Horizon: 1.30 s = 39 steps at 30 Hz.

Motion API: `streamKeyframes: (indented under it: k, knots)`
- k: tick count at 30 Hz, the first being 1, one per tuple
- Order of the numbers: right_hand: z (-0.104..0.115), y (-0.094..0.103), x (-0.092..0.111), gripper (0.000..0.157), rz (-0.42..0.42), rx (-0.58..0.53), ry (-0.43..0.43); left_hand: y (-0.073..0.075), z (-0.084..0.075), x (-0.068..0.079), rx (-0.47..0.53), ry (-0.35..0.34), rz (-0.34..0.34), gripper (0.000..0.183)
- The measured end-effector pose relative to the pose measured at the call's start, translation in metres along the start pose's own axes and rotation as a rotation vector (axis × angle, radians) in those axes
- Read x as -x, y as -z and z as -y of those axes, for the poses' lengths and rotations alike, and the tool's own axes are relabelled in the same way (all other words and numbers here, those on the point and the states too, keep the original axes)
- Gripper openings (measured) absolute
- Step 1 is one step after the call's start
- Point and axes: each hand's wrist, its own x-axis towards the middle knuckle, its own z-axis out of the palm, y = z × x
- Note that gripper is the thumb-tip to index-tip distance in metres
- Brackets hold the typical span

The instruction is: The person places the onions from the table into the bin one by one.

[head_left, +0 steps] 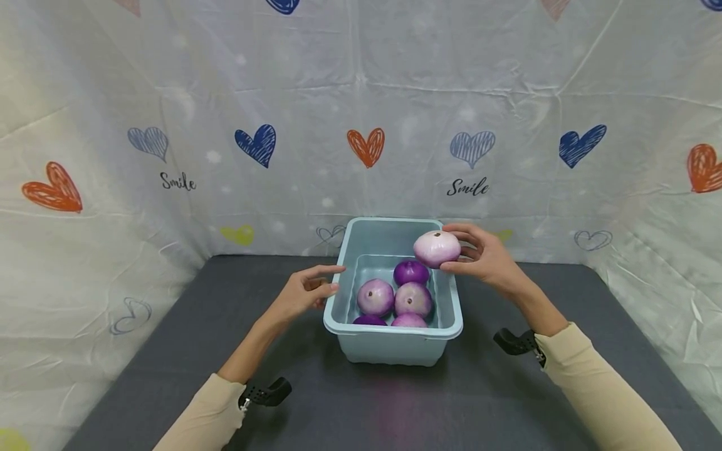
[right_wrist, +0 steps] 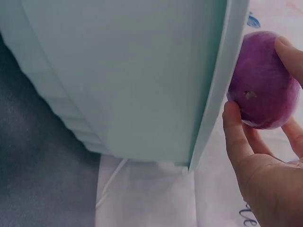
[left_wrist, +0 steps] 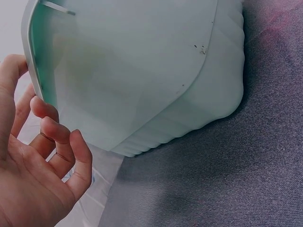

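Gripping a pale purple onion (head_left: 437, 248) between thumb and curled fingers, the right hand (head_left: 486, 257) holds it over the far right rim of the blue tub (head_left: 393, 341); the left hand (head_left: 304, 292) rests relaxed, fingertips by the tub's left rim, holding nothing

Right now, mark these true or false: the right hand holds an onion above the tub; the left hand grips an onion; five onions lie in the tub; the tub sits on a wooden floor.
1. The right hand holds a pale purple onion over the light blue plastic tub. True.
2. The left hand grips an onion. False: it holds nothing, fingers by the tub's rim.
3. Five purple onions lie inside the tub. True.
4. The tub sits on a wooden floor. False: it stands on a dark grey tabletop.
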Motion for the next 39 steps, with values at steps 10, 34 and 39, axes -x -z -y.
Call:
streamKeyframes:
  k: [10,34,39]
  knots:
    - [0.003,-0.005,-0.004,0.069,0.048,-0.049,0.015,-0.001,-0.002,-0.001,0.011,-0.009,0.008,0.042]
    - [-0.033,0.040,0.057,0.037,-0.085,0.006,0.026,-0.002,-0.003,-0.001,-0.083,-0.162,-0.015,0.045]
    - [-0.048,0.052,0.079,0.039,-0.124,0.233,0.007,0.007,-0.005,0.006,-0.181,-0.262,-0.112,0.058]
